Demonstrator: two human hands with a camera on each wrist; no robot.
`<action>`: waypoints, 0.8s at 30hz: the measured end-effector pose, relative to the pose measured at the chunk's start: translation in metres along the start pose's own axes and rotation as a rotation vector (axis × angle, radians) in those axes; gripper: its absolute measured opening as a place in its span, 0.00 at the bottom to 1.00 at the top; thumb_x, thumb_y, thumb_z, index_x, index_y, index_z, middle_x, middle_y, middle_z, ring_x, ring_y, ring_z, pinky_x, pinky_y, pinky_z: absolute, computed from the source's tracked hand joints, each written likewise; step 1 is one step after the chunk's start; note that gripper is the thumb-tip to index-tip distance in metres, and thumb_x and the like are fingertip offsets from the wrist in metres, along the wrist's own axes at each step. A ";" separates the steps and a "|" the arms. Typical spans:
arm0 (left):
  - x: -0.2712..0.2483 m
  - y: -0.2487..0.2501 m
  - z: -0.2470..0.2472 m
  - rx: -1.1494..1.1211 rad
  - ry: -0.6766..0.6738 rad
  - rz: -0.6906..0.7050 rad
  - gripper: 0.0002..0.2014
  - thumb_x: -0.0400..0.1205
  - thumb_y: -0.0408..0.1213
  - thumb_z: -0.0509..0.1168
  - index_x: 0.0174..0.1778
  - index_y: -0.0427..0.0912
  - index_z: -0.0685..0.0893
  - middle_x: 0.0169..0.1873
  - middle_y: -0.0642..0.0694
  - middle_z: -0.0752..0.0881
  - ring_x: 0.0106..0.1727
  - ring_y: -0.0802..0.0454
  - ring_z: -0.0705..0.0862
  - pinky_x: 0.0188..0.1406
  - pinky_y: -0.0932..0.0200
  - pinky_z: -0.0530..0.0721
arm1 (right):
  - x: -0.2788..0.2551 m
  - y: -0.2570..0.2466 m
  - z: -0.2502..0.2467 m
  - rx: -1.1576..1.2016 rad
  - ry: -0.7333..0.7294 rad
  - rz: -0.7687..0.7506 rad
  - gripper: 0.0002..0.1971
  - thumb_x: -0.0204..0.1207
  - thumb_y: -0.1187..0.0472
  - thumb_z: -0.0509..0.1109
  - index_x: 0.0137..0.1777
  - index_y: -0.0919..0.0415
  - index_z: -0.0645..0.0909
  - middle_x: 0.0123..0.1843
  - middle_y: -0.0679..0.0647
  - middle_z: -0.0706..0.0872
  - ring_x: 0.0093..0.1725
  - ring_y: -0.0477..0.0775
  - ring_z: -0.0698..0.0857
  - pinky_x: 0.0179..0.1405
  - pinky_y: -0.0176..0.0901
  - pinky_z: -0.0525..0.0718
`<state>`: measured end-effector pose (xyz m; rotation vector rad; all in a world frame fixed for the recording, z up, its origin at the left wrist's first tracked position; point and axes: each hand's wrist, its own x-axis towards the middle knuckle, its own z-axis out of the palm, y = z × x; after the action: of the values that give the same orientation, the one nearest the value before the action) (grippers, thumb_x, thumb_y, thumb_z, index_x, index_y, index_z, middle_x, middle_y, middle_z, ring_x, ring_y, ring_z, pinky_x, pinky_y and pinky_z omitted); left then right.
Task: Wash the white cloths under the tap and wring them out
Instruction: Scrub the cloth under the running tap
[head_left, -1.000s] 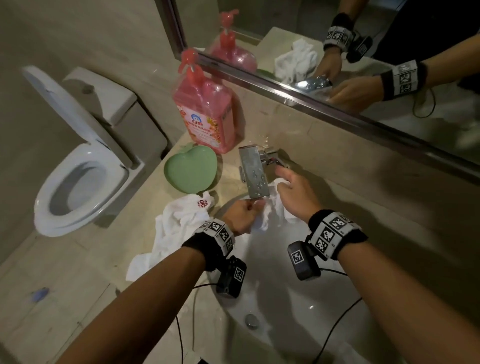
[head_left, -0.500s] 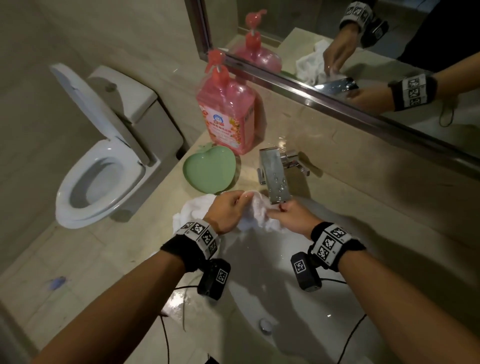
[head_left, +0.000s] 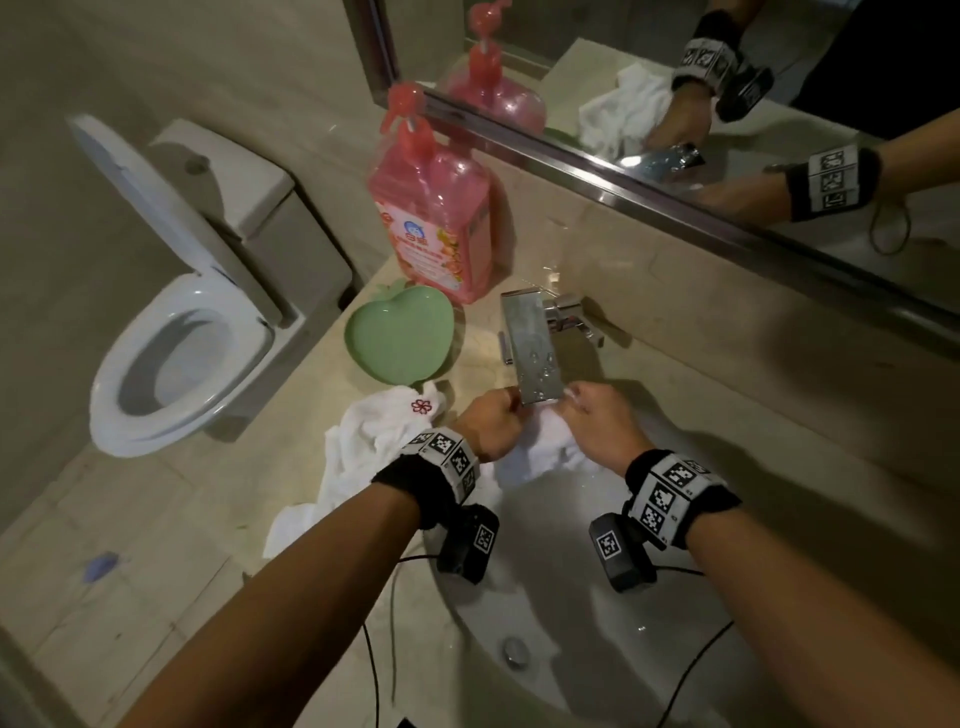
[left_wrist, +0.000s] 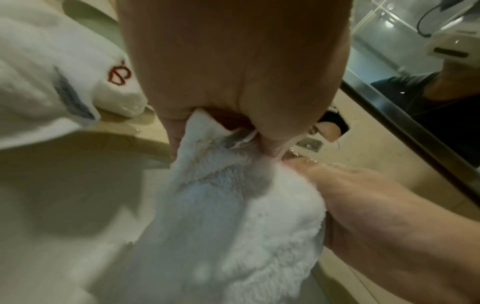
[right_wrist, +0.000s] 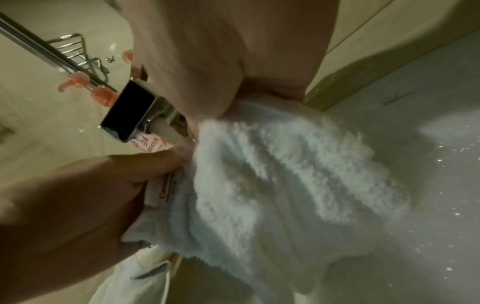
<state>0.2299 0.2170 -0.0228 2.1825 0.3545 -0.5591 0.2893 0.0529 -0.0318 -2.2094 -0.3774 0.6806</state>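
Both hands hold one white cloth (head_left: 549, 446) just under the spout of the flat chrome tap (head_left: 531, 349), over the white sink (head_left: 571, 613). My left hand (head_left: 497, 417) grips the cloth's left end in a fist; in the left wrist view the cloth (left_wrist: 233, 216) hangs from its curled fingers (left_wrist: 179, 131). My right hand (head_left: 586, 410) holds the right end, with the cloth (right_wrist: 285, 174) bunched below its palm. A thin trickle of water shows between the hands. A second white cloth (head_left: 374, 441) with a red flower lies crumpled on the counter, left of the sink.
A green heart-shaped dish (head_left: 397, 338) and a pink pump bottle (head_left: 434, 218) stand on the counter behind the second cloth. A mirror (head_left: 727, 104) runs along the wall. An open toilet (head_left: 176, 353) is at the left. Wrist camera cables hang over the sink.
My right hand has come off the tap's handle and taken the cloth's right end. Both hands now hold the cloth under the spout, slightly further apart than half a second ago.
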 end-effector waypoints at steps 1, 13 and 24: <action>0.004 0.002 0.003 0.012 -0.017 0.008 0.16 0.89 0.43 0.55 0.68 0.46 0.83 0.63 0.41 0.86 0.61 0.42 0.84 0.65 0.52 0.80 | -0.002 0.002 -0.003 0.004 -0.014 0.017 0.16 0.87 0.55 0.66 0.35 0.51 0.78 0.30 0.47 0.78 0.30 0.47 0.75 0.31 0.42 0.72; 0.000 -0.011 -0.019 0.120 0.038 0.127 0.11 0.86 0.43 0.64 0.57 0.40 0.86 0.52 0.41 0.88 0.53 0.41 0.85 0.49 0.57 0.78 | 0.008 -0.002 0.002 0.271 -0.349 0.034 0.10 0.82 0.57 0.74 0.61 0.49 0.88 0.56 0.46 0.92 0.60 0.50 0.89 0.57 0.46 0.85; -0.004 -0.028 -0.016 -0.077 0.032 0.072 0.09 0.88 0.40 0.59 0.46 0.47 0.84 0.41 0.47 0.84 0.46 0.43 0.85 0.48 0.53 0.81 | 0.010 0.002 -0.010 0.197 -0.204 0.094 0.12 0.79 0.56 0.75 0.62 0.54 0.87 0.56 0.53 0.92 0.57 0.57 0.90 0.62 0.65 0.87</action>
<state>0.2184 0.2468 -0.0302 2.1227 0.3082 -0.4634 0.3031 0.0505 -0.0314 -1.9864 -0.2960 0.9570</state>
